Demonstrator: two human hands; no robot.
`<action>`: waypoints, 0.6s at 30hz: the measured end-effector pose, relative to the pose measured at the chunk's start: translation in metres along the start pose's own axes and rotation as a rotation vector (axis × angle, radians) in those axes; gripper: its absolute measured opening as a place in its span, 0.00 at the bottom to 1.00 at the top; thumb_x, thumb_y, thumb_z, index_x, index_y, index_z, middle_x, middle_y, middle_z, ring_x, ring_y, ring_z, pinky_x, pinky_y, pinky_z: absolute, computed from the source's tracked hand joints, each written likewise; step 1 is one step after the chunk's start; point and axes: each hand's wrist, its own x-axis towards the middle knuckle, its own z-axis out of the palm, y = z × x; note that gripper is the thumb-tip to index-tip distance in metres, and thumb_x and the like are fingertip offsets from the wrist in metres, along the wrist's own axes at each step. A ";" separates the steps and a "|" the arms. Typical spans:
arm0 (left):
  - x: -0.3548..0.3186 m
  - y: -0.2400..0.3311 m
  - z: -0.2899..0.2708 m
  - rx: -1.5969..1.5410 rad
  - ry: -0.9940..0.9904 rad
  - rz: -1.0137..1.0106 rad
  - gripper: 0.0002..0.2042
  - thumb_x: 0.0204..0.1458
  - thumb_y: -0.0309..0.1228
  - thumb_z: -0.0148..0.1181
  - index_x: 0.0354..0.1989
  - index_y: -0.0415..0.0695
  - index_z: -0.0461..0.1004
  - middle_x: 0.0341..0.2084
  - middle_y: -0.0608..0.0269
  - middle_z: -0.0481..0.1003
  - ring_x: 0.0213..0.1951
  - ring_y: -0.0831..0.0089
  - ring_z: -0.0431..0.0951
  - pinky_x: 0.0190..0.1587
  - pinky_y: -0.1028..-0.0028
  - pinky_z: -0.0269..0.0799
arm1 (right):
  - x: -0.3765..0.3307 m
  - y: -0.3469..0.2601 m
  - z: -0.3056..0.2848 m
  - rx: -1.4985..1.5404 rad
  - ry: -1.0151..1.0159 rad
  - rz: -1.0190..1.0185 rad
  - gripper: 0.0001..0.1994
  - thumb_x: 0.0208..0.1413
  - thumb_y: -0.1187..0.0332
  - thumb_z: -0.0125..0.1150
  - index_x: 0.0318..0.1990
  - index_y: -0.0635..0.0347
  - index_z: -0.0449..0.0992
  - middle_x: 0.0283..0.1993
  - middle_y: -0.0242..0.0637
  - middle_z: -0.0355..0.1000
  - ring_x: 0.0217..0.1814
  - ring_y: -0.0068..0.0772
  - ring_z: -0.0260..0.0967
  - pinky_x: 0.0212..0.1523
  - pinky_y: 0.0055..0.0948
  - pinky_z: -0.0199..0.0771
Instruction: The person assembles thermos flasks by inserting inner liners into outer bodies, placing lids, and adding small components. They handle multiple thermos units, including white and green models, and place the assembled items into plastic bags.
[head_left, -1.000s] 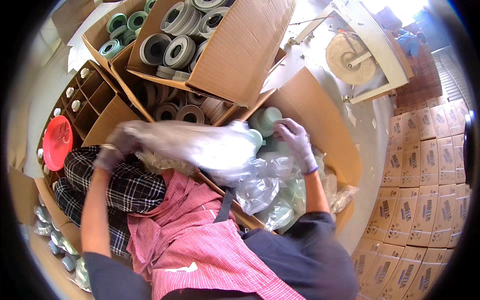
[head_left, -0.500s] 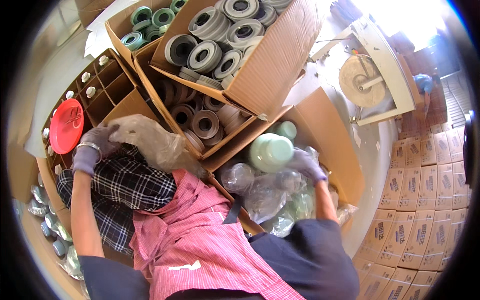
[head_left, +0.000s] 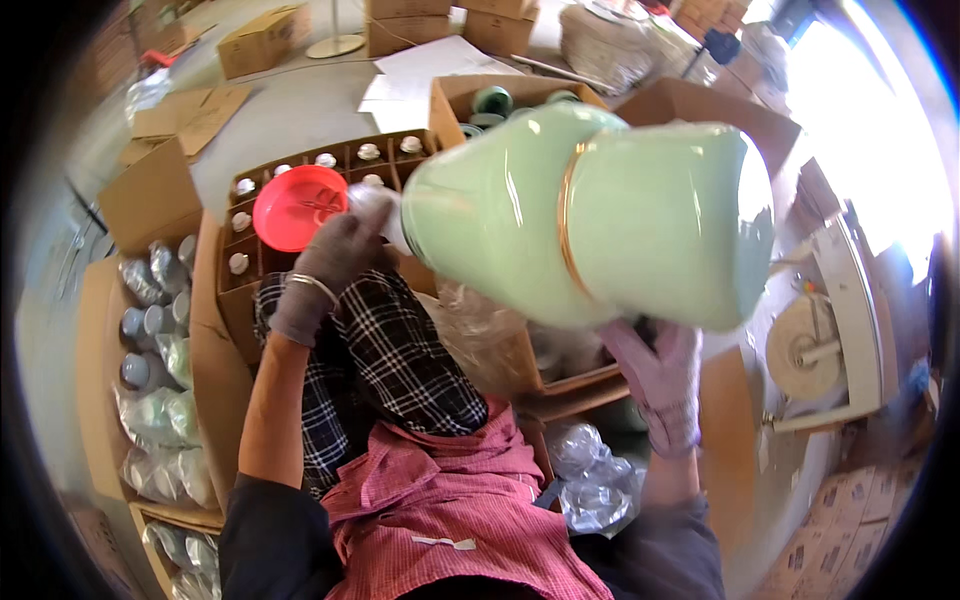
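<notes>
A large, glossy pale green ceramic bottle (head_left: pixel 500 210) with a gold band is tilted nearly on its side in front of me. Its wide end points right. My right hand (head_left: pixel 660 375), in a pale glove, supports it from below, with the fingers partly hidden behind it. At the bottle's left end, the gloved fingers of my left hand (head_left: pixel 345 250) are closed around a whitish, blurred thing (head_left: pixel 375 200) that I cannot make out. Close beside that hand, a red plastic dish (head_left: pixel 285 205) holding small red-handled scissors rests on a divided carton (head_left: pixel 240 300).
White-capped bottles stand in the divided carton. To its left, an open box (head_left: pixel 215 400) holds plastic-wrapped pieces. Clear plastic bags (head_left: pixel 600 480) lie in a box by my right forearm. A tape machine (head_left: pixel 815 345) stands at right, and another open carton (head_left: pixel 450 95) behind the bottle holds green rings.
My right hand has lifted the green bottle out of the box at right and brought it up and left. My left hand has let go of the large clear bag. The view has turned.
</notes>
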 end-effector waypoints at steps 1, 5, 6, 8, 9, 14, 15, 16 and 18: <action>-0.003 -0.024 -0.016 -0.148 0.073 -0.014 0.19 0.62 0.39 0.49 0.59 0.46 0.66 0.49 0.57 0.74 0.49 0.61 0.76 0.48 0.66 0.75 | 0.017 0.004 0.016 0.013 -0.061 0.018 0.11 0.48 0.75 0.64 0.40 0.66 0.77 0.26 0.35 0.75 0.28 0.30 0.74 0.32 0.31 0.74; -0.018 -0.005 -0.051 -1.442 -0.007 0.418 0.23 0.66 0.35 0.44 0.68 0.43 0.53 0.61 0.57 0.63 0.60 0.67 0.67 0.63 0.65 0.63 | 0.064 0.037 0.080 0.050 -0.193 -0.388 0.16 0.52 0.69 0.65 0.47 0.67 0.73 0.36 0.40 0.74 0.38 0.29 0.72 0.42 0.31 0.72; -0.025 -0.029 -0.055 -1.440 0.034 0.538 0.24 0.66 0.33 0.43 0.68 0.43 0.51 0.63 0.57 0.61 0.61 0.68 0.66 0.65 0.66 0.62 | 0.070 0.038 0.092 0.109 -0.414 -0.227 0.19 0.55 0.64 0.64 0.51 0.66 0.72 0.45 0.44 0.74 0.47 0.31 0.71 0.49 0.32 0.71; -0.022 -0.055 -0.057 -1.476 0.044 0.685 0.24 0.66 0.29 0.42 0.69 0.42 0.50 0.66 0.58 0.59 0.63 0.68 0.64 0.66 0.66 0.60 | 0.078 0.096 0.122 0.421 -0.429 0.048 0.23 0.59 0.60 0.61 0.57 0.64 0.68 0.53 0.44 0.70 0.55 0.31 0.67 0.57 0.32 0.66; -0.020 -0.061 -0.060 -1.490 0.039 0.693 0.24 0.66 0.28 0.42 0.69 0.42 0.50 0.66 0.58 0.58 0.64 0.68 0.63 0.67 0.66 0.59 | 0.083 0.125 0.137 0.465 -0.449 0.134 0.25 0.60 0.58 0.59 0.60 0.63 0.66 0.56 0.43 0.69 0.59 0.30 0.65 0.60 0.32 0.64; -0.015 -0.056 -0.045 -1.738 0.218 0.174 0.25 0.59 0.40 0.55 0.62 0.40 0.64 0.57 0.57 0.71 0.58 0.62 0.71 0.60 0.60 0.67 | 0.056 0.261 0.247 0.609 -0.721 0.257 0.33 0.61 0.59 0.59 0.69 0.57 0.53 0.63 0.42 0.63 0.63 0.33 0.60 0.63 0.33 0.63; -0.019 -0.057 -0.040 -1.683 0.237 0.192 0.26 0.59 0.40 0.56 0.62 0.40 0.64 0.57 0.57 0.71 0.57 0.62 0.71 0.61 0.60 0.66 | 0.053 0.249 0.252 0.770 -0.623 0.266 0.35 0.58 0.62 0.62 0.69 0.57 0.52 0.63 0.42 0.61 0.63 0.33 0.60 0.62 0.32 0.63; -0.022 -0.055 -0.036 -1.936 0.159 0.036 0.26 0.59 0.40 0.57 0.62 0.41 0.64 0.57 0.57 0.71 0.57 0.62 0.71 0.61 0.61 0.66 | 0.056 0.234 0.249 0.776 -0.561 0.227 0.35 0.55 0.64 0.65 0.68 0.57 0.55 0.62 0.40 0.63 0.62 0.32 0.61 0.61 0.30 0.65; -0.019 -0.058 -0.013 -1.865 0.210 -0.082 0.26 0.60 0.41 0.55 0.62 0.41 0.64 0.57 0.57 0.71 0.58 0.63 0.70 0.61 0.61 0.66 | 0.079 0.229 0.234 0.200 -0.684 -0.038 0.34 0.53 0.63 0.68 0.65 0.57 0.59 0.61 0.39 0.65 0.62 0.32 0.62 0.60 0.31 0.66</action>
